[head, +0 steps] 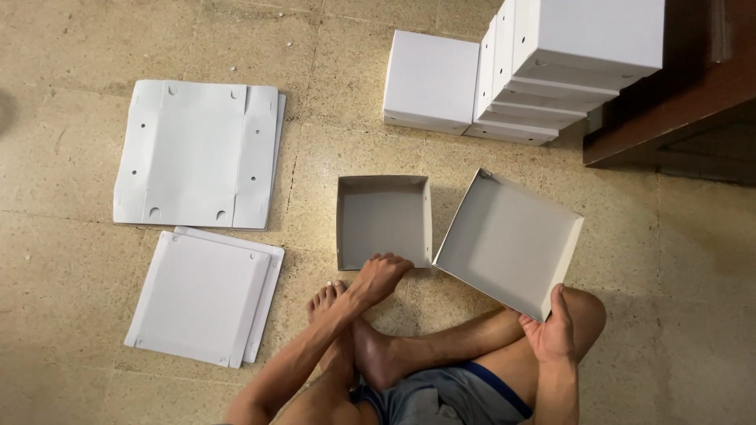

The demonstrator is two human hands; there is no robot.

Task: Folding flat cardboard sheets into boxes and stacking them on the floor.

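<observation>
I sit cross-legged on the floor. My left hand (379, 275) rests on the near rim of an open white box bottom (383, 216) that sits flat on the floor in front of me. My right hand (554, 330) grips the near corner of a wider, shallow white box lid (508, 240), held tilted with its open inside facing up, just right of the box bottom.
Two piles of flat, unfolded white cardboard sheets lie on the left: a larger one (197, 153) farther away and a smaller one (203, 295) nearer. Finished white boxes (429, 79) are stacked at the top, with a tall stack (567, 63) next to dark wooden furniture (677, 102).
</observation>
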